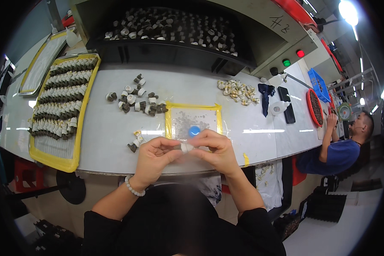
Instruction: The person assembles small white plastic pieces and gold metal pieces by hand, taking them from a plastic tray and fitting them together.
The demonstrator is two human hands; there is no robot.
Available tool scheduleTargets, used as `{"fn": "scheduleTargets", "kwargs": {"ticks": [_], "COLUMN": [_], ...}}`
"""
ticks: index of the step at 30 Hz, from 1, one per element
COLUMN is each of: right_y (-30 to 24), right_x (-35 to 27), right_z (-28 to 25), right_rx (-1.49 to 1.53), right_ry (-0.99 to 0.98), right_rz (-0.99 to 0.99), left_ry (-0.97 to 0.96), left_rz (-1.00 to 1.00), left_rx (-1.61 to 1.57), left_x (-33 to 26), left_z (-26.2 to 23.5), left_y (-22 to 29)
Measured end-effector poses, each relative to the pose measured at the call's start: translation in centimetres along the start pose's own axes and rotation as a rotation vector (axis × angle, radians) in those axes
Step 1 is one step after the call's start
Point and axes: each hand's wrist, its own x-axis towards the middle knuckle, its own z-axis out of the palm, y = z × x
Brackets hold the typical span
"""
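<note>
While left hand (152, 158) and right hand (221, 152) pinch a white-and-grey cylindrical part (186, 147), fitting seems underway, steady alignment likely needed next.

White part (186, 147) between left hand (155, 156) and right hand (218, 152); blue cap (193, 130) just beyond right; yellow-bordered mat (193, 105) beyond both; yellow-rimmed tray (74, 163) left of left hand.

Two hands (154, 157) (219, 152) are gripping one white part (186, 147); one tray (74, 163) is carrying five rows of parts (62, 92); one blue disc (194, 131) is showing; two indicator lamps (300, 53) (287, 62) are glowing.
</note>
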Motion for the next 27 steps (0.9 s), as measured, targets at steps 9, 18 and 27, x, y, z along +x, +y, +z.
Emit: {"fn": "scheduleTargets", "kwargs": {"ticks": [9, 18, 27], "right_y": [3.1, 7.7, 1.4], "right_x": [2.0, 3.1, 0.3], "right_z": [-9.7, -13.5, -6.2], "right_rx": [-0.577, -0.658, -0.829], "right_ry": [0.432, 0.501, 0.214], "right_rz": [0.030, 0.129, -0.237], "left_ry": [0.201, 0.358, 0.351], "left_rz": [0.348, 0.553, 0.563], "left_rx": [0.302, 1.251, 1.237], "left_x": [-2.5, -4.1, -2.5], "left_z": [-4.0, -6.7, -7.4], "left_y": [5.2, 6.5, 7.9]}}
